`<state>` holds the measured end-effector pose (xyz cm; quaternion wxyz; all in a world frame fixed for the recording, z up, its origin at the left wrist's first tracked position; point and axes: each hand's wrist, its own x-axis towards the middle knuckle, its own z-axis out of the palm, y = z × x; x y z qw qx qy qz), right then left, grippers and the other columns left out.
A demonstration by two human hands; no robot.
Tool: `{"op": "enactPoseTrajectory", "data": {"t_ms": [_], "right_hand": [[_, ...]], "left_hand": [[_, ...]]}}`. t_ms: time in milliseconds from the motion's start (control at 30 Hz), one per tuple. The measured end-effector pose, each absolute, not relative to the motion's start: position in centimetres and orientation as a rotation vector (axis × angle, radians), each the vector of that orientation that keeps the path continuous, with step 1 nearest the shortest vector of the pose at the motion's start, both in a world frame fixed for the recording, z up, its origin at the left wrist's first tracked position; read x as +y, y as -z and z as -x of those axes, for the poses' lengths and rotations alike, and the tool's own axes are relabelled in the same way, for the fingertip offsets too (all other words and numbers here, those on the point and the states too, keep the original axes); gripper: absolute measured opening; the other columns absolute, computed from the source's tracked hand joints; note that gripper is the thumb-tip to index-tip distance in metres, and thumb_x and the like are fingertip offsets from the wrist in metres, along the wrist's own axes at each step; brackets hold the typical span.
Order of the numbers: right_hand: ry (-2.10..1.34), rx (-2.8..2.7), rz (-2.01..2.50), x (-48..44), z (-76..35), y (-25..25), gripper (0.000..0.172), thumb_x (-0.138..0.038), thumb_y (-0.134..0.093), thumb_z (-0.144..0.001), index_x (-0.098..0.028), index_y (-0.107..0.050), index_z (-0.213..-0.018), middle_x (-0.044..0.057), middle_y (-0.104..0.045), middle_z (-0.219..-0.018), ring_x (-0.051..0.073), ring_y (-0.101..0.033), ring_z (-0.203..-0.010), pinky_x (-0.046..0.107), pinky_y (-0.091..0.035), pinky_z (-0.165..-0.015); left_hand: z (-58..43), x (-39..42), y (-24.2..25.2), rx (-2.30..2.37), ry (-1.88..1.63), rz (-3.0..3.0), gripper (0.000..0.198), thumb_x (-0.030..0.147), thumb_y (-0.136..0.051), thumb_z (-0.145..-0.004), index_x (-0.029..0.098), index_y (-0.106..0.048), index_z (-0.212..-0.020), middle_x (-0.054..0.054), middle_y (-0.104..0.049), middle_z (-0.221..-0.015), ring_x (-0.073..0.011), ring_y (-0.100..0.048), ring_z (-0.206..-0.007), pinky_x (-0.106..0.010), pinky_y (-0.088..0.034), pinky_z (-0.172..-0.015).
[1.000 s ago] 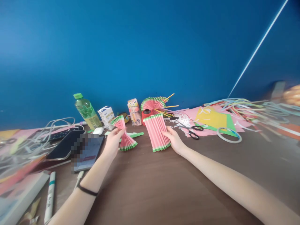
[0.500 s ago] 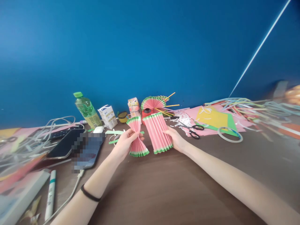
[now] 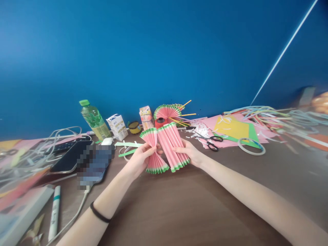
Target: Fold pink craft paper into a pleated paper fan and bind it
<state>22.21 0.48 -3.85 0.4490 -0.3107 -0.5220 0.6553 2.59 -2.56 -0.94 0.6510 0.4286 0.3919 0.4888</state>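
Left hand (image 3: 142,156) pinches fan (image 3: 156,164), right hand (image 3: 191,152) pleated sheet (image 3: 169,140)

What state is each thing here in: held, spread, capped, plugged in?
Waisted pleated paper: pinched mid-length by left hand, ends fanned
Broad pleated paper: held by right hand, ungathered
Rear paper fan: spread
Bottle: capped
Scissors: lying down, blades unclear
Right phone: cable attached
Left phone: screen dark

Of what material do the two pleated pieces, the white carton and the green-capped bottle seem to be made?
Pinched pleated piece and wider pleated piece: probably matte paper; thin, crisp folds.
White carton: likely smooth coated cardboard; flat printed faces, straight edges.
Green-capped bottle: glossy-looking, probably plastic; its body is see-through, although glass remains possible.
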Motion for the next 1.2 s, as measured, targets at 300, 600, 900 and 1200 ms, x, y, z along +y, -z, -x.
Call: {"op": "enactPoseTrajectory", "data": {"t_ms": [300, 600, 900, 1200], "right_hand": [[-1.516, -1.427, 0.709, 0.6, -22.1, 4.2, 0.050, -0.027, -0.071, -0.063, -0.022, -0.053, -0.109, 0.006, -0.062, -0.108, 0.020, -0.059, -0.098, 0.038, -0.045, -0.089], [-1.525, -1.498, 0.710, -0.1, -21.7, 3.7, 0.037, -0.030, -0.067, -0.068, -0.018, -0.057, -0.102, 0.005, -0.066, -0.090, 0.019, -0.065, -0.078, 0.038, -0.052, -0.076], [-1.434, -1.445, 0.756, -0.3, -22.1, 2.8, 0.027, -0.031, -0.067, -0.066, -0.015, -0.054, -0.085, 0.001, -0.062, -0.072, 0.017, -0.064, -0.055, 0.031, -0.055, -0.051], [-1.268, -1.471, 0.841, -0.8, -21.6, 2.6, 0.026, -0.034, -0.065, -0.067, -0.016, -0.053, -0.082, 0.000, -0.060, -0.062, 0.018, -0.062, -0.052, 0.030, -0.053, -0.044]], "left_hand": [[-3.0, -2.8, 1.3, 0.816, -1.067, -1.017, 0.020, 0.024, -0.064, -0.072, 0.015, -0.062, -0.090, -0.010, -0.064, -0.105, -0.0254, -0.061, -0.097, -0.035, -0.051, -0.082], [-3.3, -3.0, 1.5, 0.825, -1.027, -1.032, 0.024, 0.025, -0.064, -0.072, 0.015, -0.062, -0.093, -0.011, -0.066, -0.102, -0.0250, -0.062, -0.095, -0.035, -0.050, -0.081], [-3.5, -3.0, 1.0, 0.912, -1.178, -1.022, 0.022, 0.025, -0.068, -0.067, 0.015, -0.062, -0.086, -0.006, -0.068, -0.087, -0.0180, -0.065, -0.074, -0.030, -0.051, -0.073], [-3.4, -2.9, 1.4, 0.932, -1.198, -1.069, 0.025, 0.027, -0.069, -0.067, 0.015, -0.060, -0.086, -0.007, -0.068, -0.086, -0.0201, -0.064, -0.082, -0.032, -0.049, -0.076]]}}
